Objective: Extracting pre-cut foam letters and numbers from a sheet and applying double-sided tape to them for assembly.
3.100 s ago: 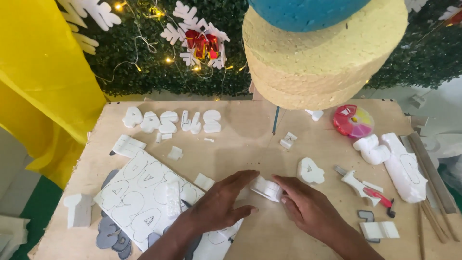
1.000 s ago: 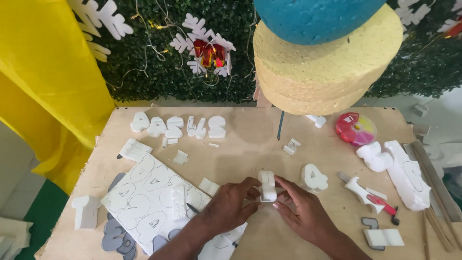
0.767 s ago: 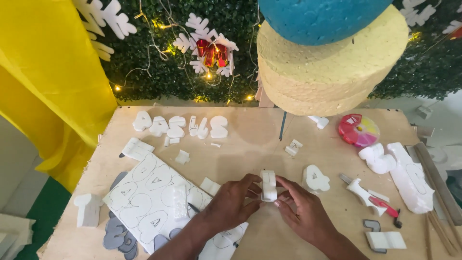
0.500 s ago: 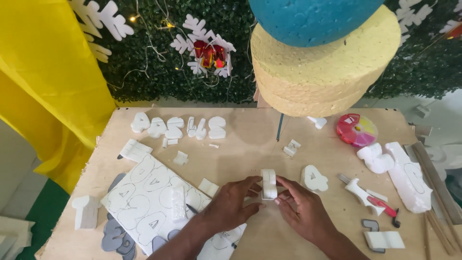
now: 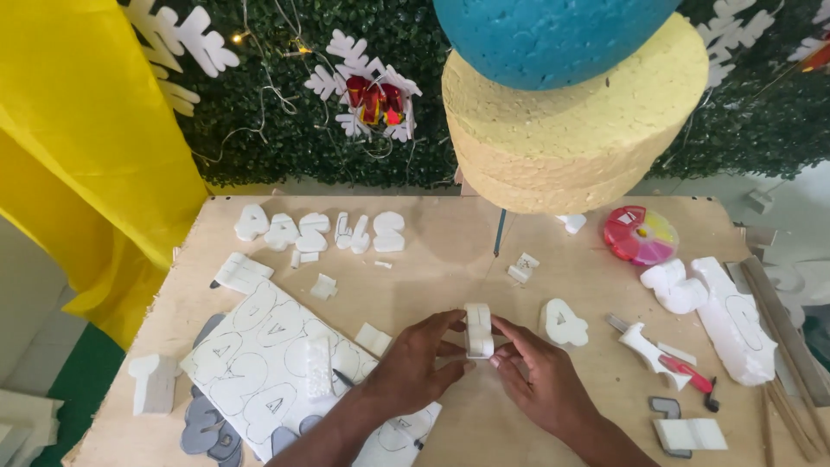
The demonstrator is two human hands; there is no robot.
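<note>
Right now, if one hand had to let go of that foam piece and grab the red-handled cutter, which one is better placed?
The right hand, probably. The red-handled cutter lies on its side of the table, while the left hand would have to cross over the white foam piece.

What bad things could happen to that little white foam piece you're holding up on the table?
The small white foam piece stands on edge, pinched between the left hand and right hand; a hard squeeze might dent or snap it. If the fingers let go, it could tip over onto the wooden table. The red-handled cutter lies close to the right hand, so a careless reach might meet its blade.
</note>
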